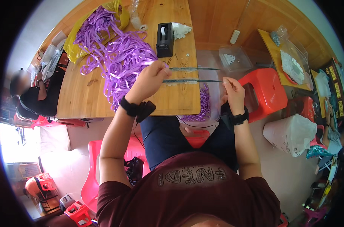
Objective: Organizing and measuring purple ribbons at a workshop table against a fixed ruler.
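On the wooden table, my left hand point(151, 80) is closed in a pinch beside a heap of purple ribbon point(128, 56). A bit of purple ribbon shows at its fingertips. Two thin dark rods, an upper rod point(206, 69) and a lower rod point(206, 81), lie side by side and stick out past the table's right edge. Clear tape appears to cover parts of them on the tabletop. Off that edge, my right hand point(234, 92) has its fingers pinched together at the lower rod's tip. What lies between those fingers is hidden.
A black tape dispenser point(165, 39) stands behind the rods. A yellow bag point(71, 43) holds more ribbon. Below the table edge, a clear bin point(214, 102) contains small purple ribbon pieces. A red stool point(268, 92) and a white sack point(289, 134) stand rightward. Another person point(41, 90) sits at left.
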